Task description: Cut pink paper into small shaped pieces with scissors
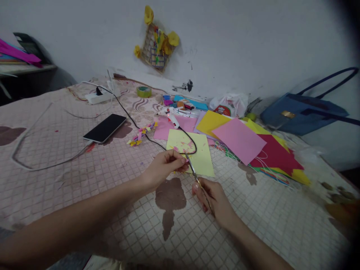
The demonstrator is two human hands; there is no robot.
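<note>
My left hand (pixel 168 165) is closed in a pinch on a small pink paper piece (pixel 187 160) above the near edge of a pale yellow sheet (pixel 204 152). In my right hand (pixel 215 198) is a pair of scissors (pixel 193 170), its fingers wrapped round the handles. The scissors' blades point up and away, with their tips beside the pink piece and my left fingertips. Small pink scraps (pixel 182 145) lie on the pale yellow sheet. Just behind it rests a white glue gun (pixel 173 120), whose black cord loops over the sheet.
A phone (pixel 105 128) on a white cable lies at left, near a power strip (pixel 99 97). A colourful paper strand (pixel 142 134) is left of the sheet. Coloured papers (pixel 239 139) and a blue bag (pixel 303 112) are at right. Green tape (pixel 143 92) sits near the wall.
</note>
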